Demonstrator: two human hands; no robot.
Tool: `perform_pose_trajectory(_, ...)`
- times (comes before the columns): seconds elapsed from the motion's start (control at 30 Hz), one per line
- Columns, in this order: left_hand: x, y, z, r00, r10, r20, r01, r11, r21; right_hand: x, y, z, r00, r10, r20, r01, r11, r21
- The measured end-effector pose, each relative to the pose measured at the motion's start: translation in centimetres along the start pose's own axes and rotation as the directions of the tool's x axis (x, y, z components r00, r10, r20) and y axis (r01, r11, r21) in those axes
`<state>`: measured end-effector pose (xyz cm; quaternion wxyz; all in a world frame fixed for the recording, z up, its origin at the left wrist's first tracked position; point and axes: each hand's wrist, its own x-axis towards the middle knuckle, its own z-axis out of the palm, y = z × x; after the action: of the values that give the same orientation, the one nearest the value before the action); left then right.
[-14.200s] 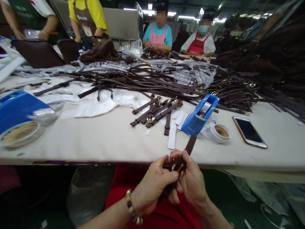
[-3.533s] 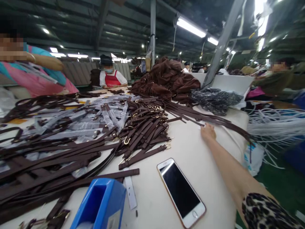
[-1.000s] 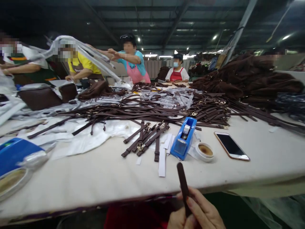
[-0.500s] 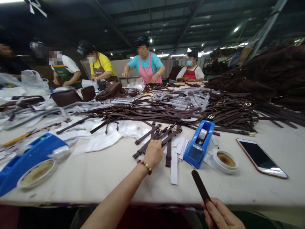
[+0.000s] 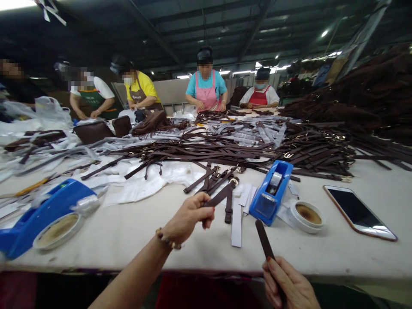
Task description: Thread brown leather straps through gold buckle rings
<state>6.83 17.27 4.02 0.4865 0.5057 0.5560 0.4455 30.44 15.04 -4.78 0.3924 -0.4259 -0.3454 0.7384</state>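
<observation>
My left hand (image 5: 189, 216) is stretched out over the table, its fingers pinched on one short brown strap (image 5: 222, 194) with a gold buckle, lifted from a small bundle of similar straps (image 5: 209, 180). My right hand (image 5: 289, 285) is low at the table's front edge, closed round another dark brown strap (image 5: 264, 238) that sticks up and leftward. White paper strips (image 5: 236, 216) lie just beside the bundle.
A blue tape dispenser (image 5: 272, 193), a tape roll (image 5: 307, 214) and a phone (image 5: 358, 212) lie to the right. A bigger blue dispenser (image 5: 41, 214) sits at left. Long brown straps (image 5: 225, 146) heap across the middle. Several other people work at the far side.
My left hand, resting on the strap bundle half a second ago, has closed on one strap and drawn it up and toward me. My right hand keeps its strap.
</observation>
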Motion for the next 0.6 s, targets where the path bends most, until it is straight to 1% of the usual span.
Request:
perform_pose_trajectory(0.03,-1.9,-0.8,0.5,1.000,-0.003,0.022,0.007,0.982,-0.187,0.4,-0.2,0.9,0.999,0.025,0.038,-0.028,0.996,0.082)
perform_pose_trajectory(0.07,-3.8,-1.8,1.0,0.998,-0.031,0.048,0.044,0.955,-0.293,0.6,-0.4,1.9,0.996,0.054,0.078,-0.065,0.987,0.149)
perform_pose_trajectory(0.1,-5.6,-3.0,1.7,0.995,-0.062,0.081,0.087,0.934,-0.348,0.9,-0.5,2.9,0.988,0.086,0.126,-0.110,0.975,0.194)
perform_pose_trajectory(0.13,-7.3,-4.3,2.3,0.988,-0.095,0.121,0.135,0.912,-0.388,1.0,-0.6,3.8,0.977,0.119,0.180,-0.157,0.963,0.219)
perform_pose_trajectory(0.2,-9.8,-6.9,3.4,0.968,-0.135,0.213,0.216,0.882,-0.420,1.0,-0.4,5.3,0.944,0.180,0.276,-0.243,0.946,0.214)
perform_pose_trajectory(0.27,-11.3,-8.7,4.1,0.947,-0.136,0.292,0.252,0.878,-0.406,0.7,0.2,6.1,0.924,0.210,0.319,-0.271,0.949,0.161)
perform_pose_trajectory(0.33,-11.7,-9.3,4.3,0.936,-0.122,0.329,0.253,0.885,-0.392,0.2,1.0,6.4,0.930,0.186,0.317,-0.218,0.974,0.069)
perform_pose_trajectory(0.37,-11.6,-9.1,4.2,0.943,-0.121,0.309,0.247,0.877,-0.411,-0.2,1.4,6.4,0.932,0.150,0.331,-0.160,0.987,0.003)
perform_pose_trajectory(0.43,-10.8,-8.2,4.2,0.966,-0.141,0.216,0.231,0.844,-0.484,-0.9,2.1,6.4,0.912,0.071,0.403,-0.006,0.987,-0.159)
perform_pose_trajectory(0.5,-9.8,-7.1,4.3,0.974,-0.197,0.110,0.224,0.792,-0.568,-1.5,2.8,6.3,0.871,0.034,0.490,0.142,0.938,-0.317)
perform_pose_trajectory(0.53,-9.3,-6.6,4.5,0.971,-0.225,0.081,0.228,0.765,-0.602,-1.8,3.1,6.3,0.854,0.037,0.520,0.191,0.906,-0.379)
perform_pose_trajectory(0.6,-8.5,-5.9,5.2,0.960,-0.271,0.069,0.246,0.703,-0.667,-2.2,3.7,6.1,0.846,0.071,0.528,0.220,0.857,-0.467)
